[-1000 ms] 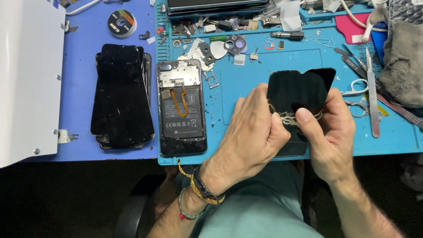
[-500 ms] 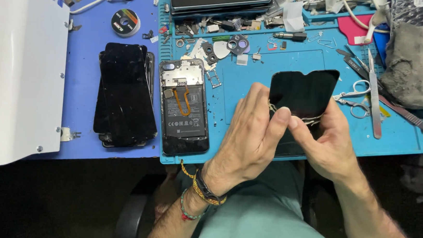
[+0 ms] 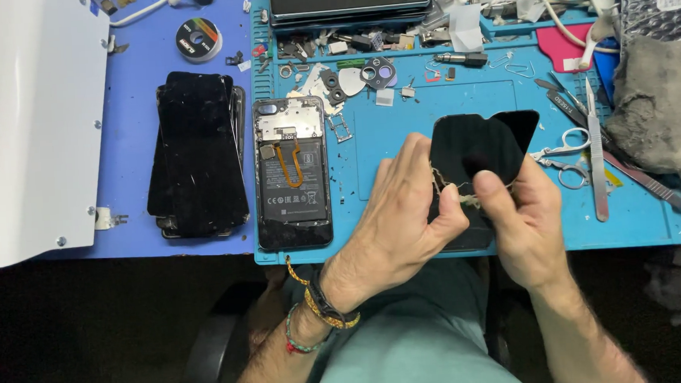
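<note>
Opened phone (image 3: pixel 292 173) left, scissors (image 3: pixel 562 156) right. Black panel (image 3: pixel 475 157) runs lengthwise away; left hand (image 3: pixel 404 211), right hand (image 3: pixel 520 217) pinch its near edge.

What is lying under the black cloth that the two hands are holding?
Under the black cloth a dark flat phone part shows near the blue mat edge. The cloth and both hands hide its remainder.

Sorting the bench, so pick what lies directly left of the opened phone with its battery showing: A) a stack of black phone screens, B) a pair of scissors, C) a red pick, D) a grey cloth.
A: the stack of black screens lies on the purple mat just left of the opened phone; scissors and cloth are far right.
</note>
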